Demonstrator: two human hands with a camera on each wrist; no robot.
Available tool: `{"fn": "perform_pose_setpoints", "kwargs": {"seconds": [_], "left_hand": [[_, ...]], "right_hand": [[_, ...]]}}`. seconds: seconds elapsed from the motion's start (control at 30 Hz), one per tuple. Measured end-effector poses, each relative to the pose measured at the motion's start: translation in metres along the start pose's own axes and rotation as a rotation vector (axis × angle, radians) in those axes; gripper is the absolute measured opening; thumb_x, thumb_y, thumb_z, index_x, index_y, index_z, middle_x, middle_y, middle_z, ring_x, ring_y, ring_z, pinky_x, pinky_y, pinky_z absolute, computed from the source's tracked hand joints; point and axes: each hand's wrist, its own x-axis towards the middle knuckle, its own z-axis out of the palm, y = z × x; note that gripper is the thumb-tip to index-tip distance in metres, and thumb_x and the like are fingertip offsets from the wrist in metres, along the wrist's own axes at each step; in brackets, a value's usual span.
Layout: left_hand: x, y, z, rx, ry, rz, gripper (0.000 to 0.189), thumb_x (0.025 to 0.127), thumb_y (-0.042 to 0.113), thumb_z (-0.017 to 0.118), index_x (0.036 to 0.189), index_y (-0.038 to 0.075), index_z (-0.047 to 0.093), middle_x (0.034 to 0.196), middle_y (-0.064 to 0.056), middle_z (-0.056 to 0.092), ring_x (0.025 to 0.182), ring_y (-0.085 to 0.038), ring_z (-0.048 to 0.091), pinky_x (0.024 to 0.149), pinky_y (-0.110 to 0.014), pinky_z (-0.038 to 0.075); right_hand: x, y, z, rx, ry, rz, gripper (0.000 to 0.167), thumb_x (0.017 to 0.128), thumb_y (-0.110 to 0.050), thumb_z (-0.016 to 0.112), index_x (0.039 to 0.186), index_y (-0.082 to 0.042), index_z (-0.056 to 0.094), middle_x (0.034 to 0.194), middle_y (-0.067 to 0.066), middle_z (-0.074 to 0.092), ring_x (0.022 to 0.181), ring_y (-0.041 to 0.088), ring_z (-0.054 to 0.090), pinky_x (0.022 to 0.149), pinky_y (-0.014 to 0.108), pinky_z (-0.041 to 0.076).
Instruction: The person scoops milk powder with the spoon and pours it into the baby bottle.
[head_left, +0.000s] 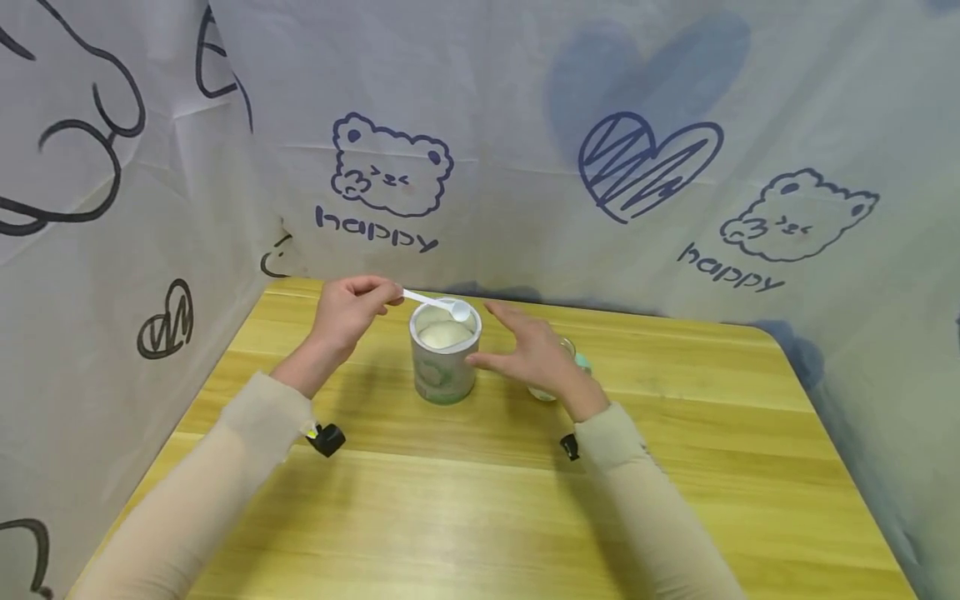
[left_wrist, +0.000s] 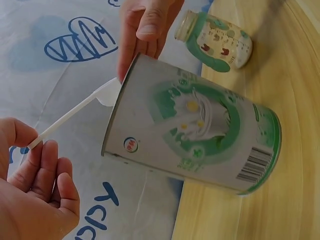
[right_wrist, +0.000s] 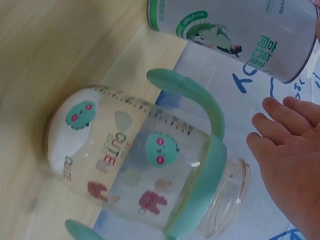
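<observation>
My left hand [head_left: 347, 317] pinches the end of a white scoop's handle between thumb and fingers. The bowl of the scoop [head_left: 460, 311] is over the mouth of a milk powder can [head_left: 442, 379], near its far right rim. Inside the can, pale powder [head_left: 445, 335] shows below the rim. My right hand [head_left: 534, 352], fingers extended and thumb apart, is beside the can's right side and grips nothing. A clear baby bottle [right_wrist: 145, 155] with green handles stands uncapped near that hand, white powder at its bottom; the head view shows it partly hidden behind the hand.
The can and bottle stand on a wooden table [head_left: 450, 517] near its back edge. Behind and at the sides hangs a pale cloth [head_left: 510, 158] printed with bears, hearts and lettering. A small black camera [head_left: 327, 439] is worn at the left wrist.
</observation>
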Motion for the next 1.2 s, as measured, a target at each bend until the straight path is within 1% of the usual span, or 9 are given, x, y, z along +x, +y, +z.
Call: {"fn": "perform_pose_setpoints", "kwargs": {"seconds": [0.1,0.2,0.3,0.37,0.43,0.6,0.7,1.03,1.2], "left_hand": [[0.0,0.001,-0.001,0.033,0.007,0.005,0.015,0.093,0.017,0.072,0.099,0.005,0.078,0.08,0.019,0.074,0.089,-0.006,0.069,0.079,-0.022,0.055],[-0.001,0.001,0.0,0.075,0.008,0.022,0.019,0.092,0.017,0.072,0.101,0.001,0.079,0.077,0.02,0.074,0.09,-0.011,0.066,0.077,-0.022,0.053],[-0.001,-0.002,0.001,0.137,0.003,0.072,0.022,0.092,0.018,0.072,0.101,-0.001,0.08,0.078,0.02,0.073,0.09,-0.011,0.067,0.078,-0.023,0.053],[-0.002,-0.005,0.002,0.172,-0.001,0.11,0.022,0.093,0.019,0.073,0.1,-0.001,0.08,0.08,0.018,0.074,0.088,-0.011,0.067,0.076,-0.023,0.052],[-0.003,-0.007,0.002,0.217,-0.002,0.147,0.021,0.092,0.019,0.073,0.099,0.001,0.081,0.082,0.014,0.076,0.083,-0.009,0.066,0.074,-0.023,0.052],[-0.008,-0.011,0.005,0.303,-0.009,0.212,0.017,0.093,0.018,0.074,0.097,0.004,0.083,0.09,-0.006,0.08,0.072,-0.015,0.06,0.059,-0.023,0.046],[-0.009,-0.014,0.007,0.334,-0.014,0.231,0.015,0.092,0.017,0.074,0.095,0.006,0.083,0.093,-0.012,0.081,0.07,-0.018,0.06,0.056,-0.022,0.045],[-0.008,-0.017,0.006,0.425,-0.002,0.254,0.016,0.091,0.019,0.074,0.096,0.007,0.084,0.094,-0.011,0.081,0.074,-0.022,0.063,0.059,-0.022,0.049],[-0.007,-0.017,0.006,0.477,0.022,0.279,0.017,0.091,0.021,0.075,0.098,0.007,0.084,0.096,-0.01,0.081,0.08,-0.022,0.064,0.066,-0.025,0.05]], "right_hand": [[0.002,-0.002,0.002,0.009,-0.009,0.004,0.102,0.087,-0.067,0.076,0.165,-0.016,0.035,0.169,0.011,0.04,0.154,0.036,0.041,0.123,0.058,0.036],[0.002,-0.003,0.004,0.022,-0.015,0.012,0.103,0.086,-0.067,0.077,0.165,-0.017,0.035,0.169,0.01,0.039,0.155,0.035,0.04,0.124,0.058,0.035],[0.001,-0.005,0.006,0.036,-0.014,0.018,0.102,0.085,-0.067,0.078,0.165,-0.02,0.036,0.169,0.009,0.04,0.155,0.035,0.04,0.123,0.059,0.034],[0.001,-0.006,0.008,0.042,-0.011,0.019,0.1,0.084,-0.067,0.078,0.164,-0.022,0.038,0.168,0.009,0.041,0.154,0.035,0.041,0.123,0.06,0.035],[0.001,-0.007,0.009,0.048,-0.004,0.021,0.099,0.084,-0.067,0.078,0.164,-0.022,0.039,0.167,0.009,0.043,0.154,0.036,0.042,0.122,0.06,0.035],[-0.001,-0.009,0.013,0.062,0.001,0.027,0.098,0.084,-0.067,0.078,0.163,-0.022,0.04,0.166,0.009,0.044,0.153,0.035,0.043,0.122,0.059,0.036],[-0.002,-0.009,0.015,0.069,0.002,0.029,0.098,0.085,-0.067,0.078,0.163,-0.021,0.041,0.166,0.009,0.045,0.153,0.035,0.043,0.122,0.059,0.037],[0.006,-0.01,0.016,0.073,0.01,0.012,0.097,0.085,-0.066,0.078,0.162,-0.019,0.042,0.164,0.009,0.047,0.151,0.034,0.046,0.121,0.056,0.039],[0.009,-0.012,0.015,0.073,0.002,0.007,0.098,0.086,-0.065,0.078,0.163,-0.018,0.04,0.165,0.008,0.046,0.151,0.033,0.046,0.122,0.055,0.039]]}}
